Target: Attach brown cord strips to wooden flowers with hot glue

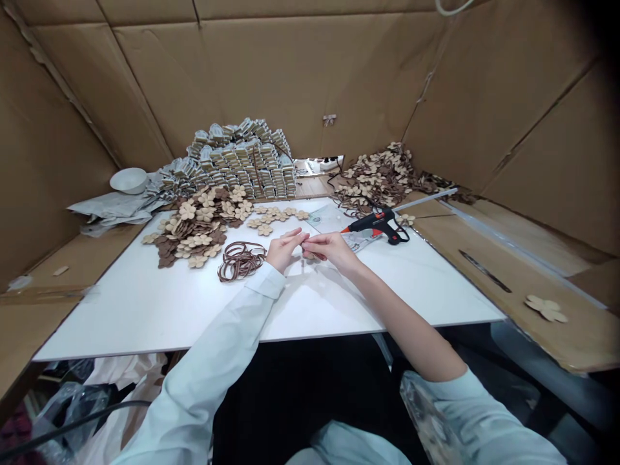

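Note:
My left hand [285,250] and my right hand [333,250] meet above the white board, with fingertips pinched together. Between them is a small beige and brown flower [314,257], mostly covered by the fingers. Just left of my left hand lies a loose coil of brown cord [241,261]. A few beige flowers [274,217] are spread out beyond my hands. The black glue gun [375,223] with an orange tip rests to the right of my right hand, a long glue stick [429,198] protruding from its back.
Brown and beige flowers [198,223] are heaped at left, before stacked small silvery packets [242,161]. At back right sits a pile of flowers with cords [378,174]. A white bowl [130,181] stands far left. Cardboard walls [300,77] enclose the white board [194,316].

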The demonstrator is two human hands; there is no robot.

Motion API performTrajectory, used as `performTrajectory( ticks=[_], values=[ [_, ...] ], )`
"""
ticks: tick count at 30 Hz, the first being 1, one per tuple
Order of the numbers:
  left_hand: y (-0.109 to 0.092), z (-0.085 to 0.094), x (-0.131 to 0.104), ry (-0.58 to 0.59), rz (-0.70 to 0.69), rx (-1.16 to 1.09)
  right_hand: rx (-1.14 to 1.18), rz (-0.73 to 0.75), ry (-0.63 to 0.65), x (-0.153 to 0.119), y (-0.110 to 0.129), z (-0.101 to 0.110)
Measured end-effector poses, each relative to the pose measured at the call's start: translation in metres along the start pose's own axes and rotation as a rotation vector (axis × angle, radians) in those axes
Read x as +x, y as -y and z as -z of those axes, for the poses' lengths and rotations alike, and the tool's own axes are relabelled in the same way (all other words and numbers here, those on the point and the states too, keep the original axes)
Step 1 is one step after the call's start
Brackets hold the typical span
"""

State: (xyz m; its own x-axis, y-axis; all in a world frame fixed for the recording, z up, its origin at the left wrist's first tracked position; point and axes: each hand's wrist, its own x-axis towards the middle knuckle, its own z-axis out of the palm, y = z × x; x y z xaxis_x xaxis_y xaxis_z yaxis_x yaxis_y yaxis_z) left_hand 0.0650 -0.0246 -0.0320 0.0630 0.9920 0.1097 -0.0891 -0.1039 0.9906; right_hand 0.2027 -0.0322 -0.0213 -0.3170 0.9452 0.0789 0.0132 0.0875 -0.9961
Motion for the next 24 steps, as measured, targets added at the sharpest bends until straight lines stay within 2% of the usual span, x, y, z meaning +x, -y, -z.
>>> performTrajectory(
  ticks=[9, 12, 17, 24],
  values=[
    [-0.005, 0.000, -0.004, -0.070, -0.054, 0.063, -0.021, -0.022, -0.080, -0.002, 0.005, -0.001],
    [-0.006, 0.000, -0.003, -0.105, 0.029, 0.008, -0.065, -0.090, -0.063, -0.003, 0.006, 0.000],
    [-0.011, 0.002, -0.003, -0.167, 0.173, -0.170, -0.195, -0.167, 0.098, -0.006, 0.008, 0.004],
    [-0.015, 0.002, -0.004, -0.184, 0.239, -0.200, -0.248, -0.177, 0.110, -0.007, 0.006, 0.006]
  ],
)
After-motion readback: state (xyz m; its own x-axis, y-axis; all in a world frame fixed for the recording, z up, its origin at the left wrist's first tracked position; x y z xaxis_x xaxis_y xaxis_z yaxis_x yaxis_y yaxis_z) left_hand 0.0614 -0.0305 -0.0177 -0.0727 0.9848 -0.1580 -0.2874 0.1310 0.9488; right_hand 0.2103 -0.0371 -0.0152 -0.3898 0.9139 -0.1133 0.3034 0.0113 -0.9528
